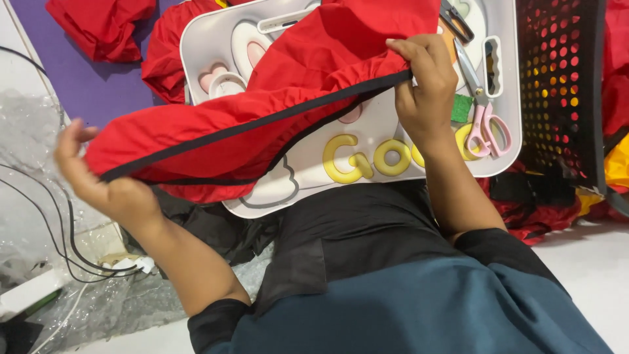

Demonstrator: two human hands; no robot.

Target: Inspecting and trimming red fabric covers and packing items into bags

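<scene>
Two hands on one red cloth (262, 98), as I see it | left hand (98, 177) pinches its black-trimmed edge, lower left | right hand (426, 85) closed on trim, upper right, forearm raised | cloth spans white lap tray (393, 131), pink scissors (488, 128) right.

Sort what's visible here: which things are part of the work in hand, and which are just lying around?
In hand:
- red fabric piece with black trim, stretched between left hand and right hand
- white lap tray under it

Lying about:
- pink-handled scissors on the tray
- black perforated basket
- other red fabric on the purple surface
- black cables
- clear plastic wrap
</scene>
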